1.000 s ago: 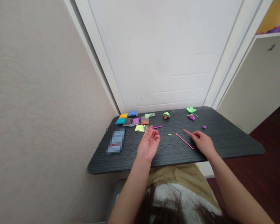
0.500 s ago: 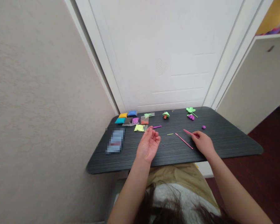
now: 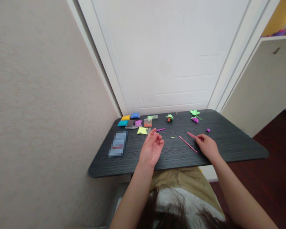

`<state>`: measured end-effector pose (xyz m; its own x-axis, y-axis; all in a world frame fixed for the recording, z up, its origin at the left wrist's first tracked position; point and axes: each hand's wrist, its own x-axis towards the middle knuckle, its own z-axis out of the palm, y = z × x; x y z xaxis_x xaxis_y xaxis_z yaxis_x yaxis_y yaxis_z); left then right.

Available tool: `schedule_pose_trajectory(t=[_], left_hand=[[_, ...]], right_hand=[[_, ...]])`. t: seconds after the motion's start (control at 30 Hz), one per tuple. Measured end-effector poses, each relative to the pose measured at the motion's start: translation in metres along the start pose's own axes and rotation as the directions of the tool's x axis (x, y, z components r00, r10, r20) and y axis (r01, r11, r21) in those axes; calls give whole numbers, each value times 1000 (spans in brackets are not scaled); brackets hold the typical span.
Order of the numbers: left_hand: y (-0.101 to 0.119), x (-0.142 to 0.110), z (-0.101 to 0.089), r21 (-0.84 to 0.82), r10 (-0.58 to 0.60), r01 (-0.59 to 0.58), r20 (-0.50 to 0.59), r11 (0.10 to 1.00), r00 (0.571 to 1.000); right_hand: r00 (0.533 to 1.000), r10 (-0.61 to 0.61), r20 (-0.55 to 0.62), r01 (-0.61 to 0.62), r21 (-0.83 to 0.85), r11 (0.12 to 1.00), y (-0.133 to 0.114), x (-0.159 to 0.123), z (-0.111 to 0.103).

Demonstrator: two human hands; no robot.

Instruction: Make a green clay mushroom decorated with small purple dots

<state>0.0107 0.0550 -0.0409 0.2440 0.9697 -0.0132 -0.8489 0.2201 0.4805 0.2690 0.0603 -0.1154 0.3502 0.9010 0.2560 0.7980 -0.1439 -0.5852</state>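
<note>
My right hand (image 3: 207, 147) is closed around a pink pointed clay modelling tool (image 3: 192, 135), its blade aimed left over the table. My left hand (image 3: 153, 148) is turned palm up, thumb and fingers curled together; whatever they may pinch is too small to see. Between the hands lie a thin pink double-ended tool (image 3: 188, 144) and a thin yellow-green strip (image 3: 173, 137). Just beyond my left fingertips rests a purple tool (image 3: 160, 129). A small purple clay ball (image 3: 208, 130) sits beyond my right hand.
Bags of coloured clay, including a yellow-green one (image 3: 142, 130) and a blue one (image 3: 135, 115), lie at the back left. A clay mushroom (image 3: 169, 118), purple grape-like cluster (image 3: 195, 120) and green clay flower (image 3: 194, 112) stand along the dark table's (image 3: 238, 148) back. A blurred packet (image 3: 119, 143) lies left.
</note>
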Motion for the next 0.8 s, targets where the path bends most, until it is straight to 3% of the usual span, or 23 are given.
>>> schedule_pose_trajectory(t=[0.5, 0.8], left_hand=[[0, -3, 3, -31, 12, -10, 84, 999, 996], [0, -4, 5, -28, -12, 13, 47, 1000, 999]], right_hand=[[1000, 7, 2, -7, 10, 1000, 0, 0, 0], [1000, 6, 2, -6, 15, 1000, -1, -1, -1]])
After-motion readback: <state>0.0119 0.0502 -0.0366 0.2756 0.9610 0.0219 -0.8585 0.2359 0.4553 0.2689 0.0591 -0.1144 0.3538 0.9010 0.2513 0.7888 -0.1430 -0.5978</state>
